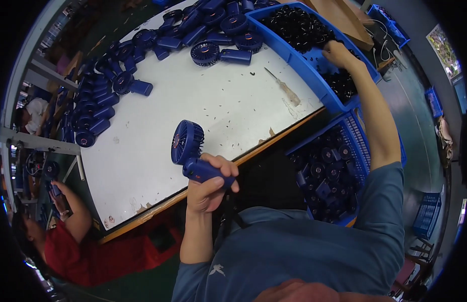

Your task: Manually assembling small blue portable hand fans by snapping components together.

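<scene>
My left hand (209, 190) is wrapped round the handle of a dark blue handheld fan (187, 142), above the near edge of the white table (158, 116). The fan's round caged head points up and away from me. At the far right, my right hand (338, 54) reaches into a blue plastic tray (300, 71). Its fingers are curled together beside a heap of small, shiny black ring-like parts (296, 27). Whatever is between those fingertips is hidden.
Many blue fans (194, 35) line the table's far and left edges. A screwdriver (289, 93) lies near the tray among tiny dark bits. Below the tray, a blue basket (361, 141) holds more fans. A co-worker in red (77, 251) holds a fan at left.
</scene>
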A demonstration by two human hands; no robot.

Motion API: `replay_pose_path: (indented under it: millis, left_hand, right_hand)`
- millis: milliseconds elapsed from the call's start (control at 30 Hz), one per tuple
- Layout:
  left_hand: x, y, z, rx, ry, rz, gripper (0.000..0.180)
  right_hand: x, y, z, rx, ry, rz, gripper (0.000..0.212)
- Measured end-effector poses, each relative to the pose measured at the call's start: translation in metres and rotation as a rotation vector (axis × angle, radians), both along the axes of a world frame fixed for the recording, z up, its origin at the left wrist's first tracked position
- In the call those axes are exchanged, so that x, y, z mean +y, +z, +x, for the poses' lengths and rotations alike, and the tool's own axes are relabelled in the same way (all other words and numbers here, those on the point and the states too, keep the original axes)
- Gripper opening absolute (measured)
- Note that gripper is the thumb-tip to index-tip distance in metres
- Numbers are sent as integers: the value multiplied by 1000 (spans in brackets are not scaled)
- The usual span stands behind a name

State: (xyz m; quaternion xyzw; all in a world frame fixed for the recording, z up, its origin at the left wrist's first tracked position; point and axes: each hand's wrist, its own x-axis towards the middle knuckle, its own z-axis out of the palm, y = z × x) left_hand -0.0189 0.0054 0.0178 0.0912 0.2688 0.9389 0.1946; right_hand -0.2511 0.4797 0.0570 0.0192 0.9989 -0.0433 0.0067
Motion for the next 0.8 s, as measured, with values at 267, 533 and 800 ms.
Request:
replay_pose_path:
  millis: [267, 533, 800]
  left_hand:
    - [-18, -7, 3, -70, 95, -174, 24]
    - [-17, 0, 3, -118, 138, -314, 22]
    - [-25, 4, 16, -53, 234, -680, 32]
  right_hand:
    - [13, -27, -12, -13, -2, 80, 21]
    - [5, -29, 6, 80, 73, -126, 20]
    - [-103, 38, 38, 107, 149, -987, 18]
